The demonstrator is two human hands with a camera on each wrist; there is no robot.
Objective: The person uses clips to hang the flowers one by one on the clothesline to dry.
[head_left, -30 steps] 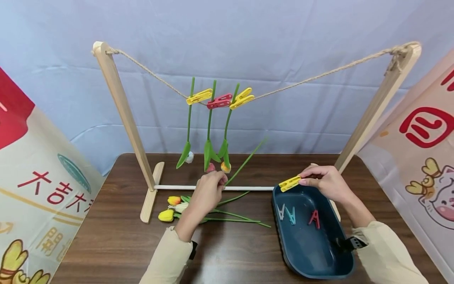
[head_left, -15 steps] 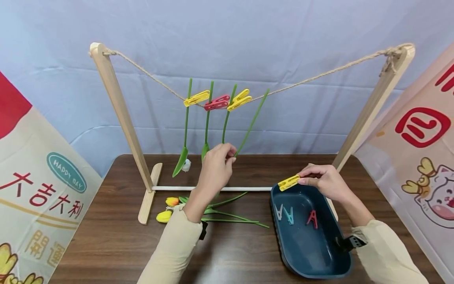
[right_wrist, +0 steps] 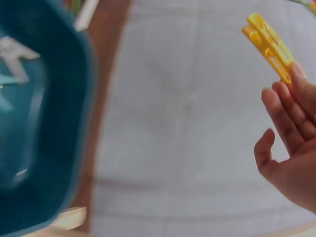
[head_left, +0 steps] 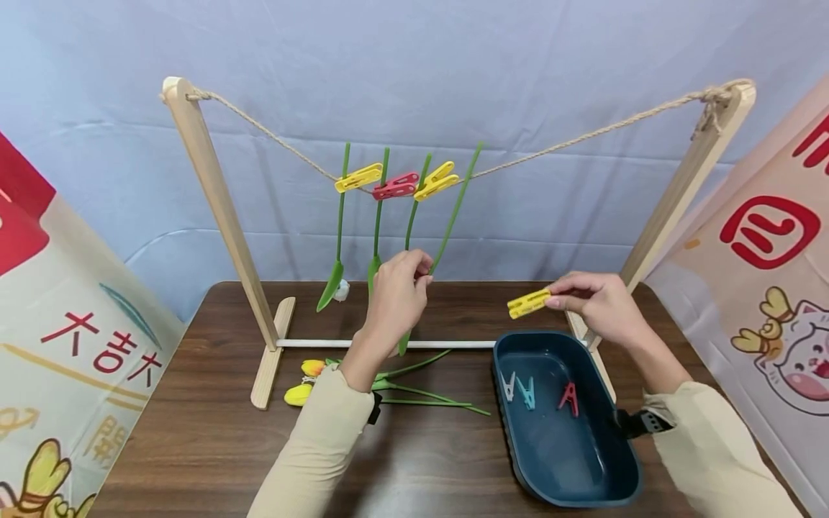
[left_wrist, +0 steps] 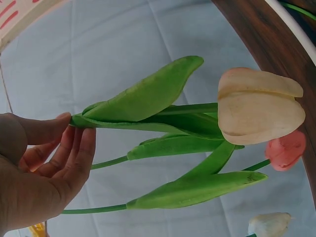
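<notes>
My left hand (head_left: 396, 295) pinches the stem of an artificial tulip (head_left: 455, 216) just above its leaves. The tulip hangs head down, its cream bloom (left_wrist: 261, 106) low and its stem end reaching past the twine rope (head_left: 583, 138). Over by the right, my right hand (head_left: 602, 306) pinches one end of a yellow clothespin (head_left: 528, 303) above the far rim of a blue basin (head_left: 544, 337). On the rope, a yellow clothespin (head_left: 359, 178), a red clothespin (head_left: 396, 185) and another yellow clothespin (head_left: 437, 181) each hold a tulip upside down. The left hand partly hides those tulips.
Inside the basin lie a white clothespin (head_left: 508, 387), a blue clothespin (head_left: 527, 393) and a red clothespin (head_left: 569, 399). Several tulips (head_left: 299, 395) lie on the table, partly behind the left arm. Wooden posts (head_left: 220, 208) hold the rope; a white bar (head_left: 453, 344) joins their feet.
My left hand has raised the tulip from near the table until its stem end passes the rope. My right hand has lifted the yellow clothespin slightly above the basin rim.
</notes>
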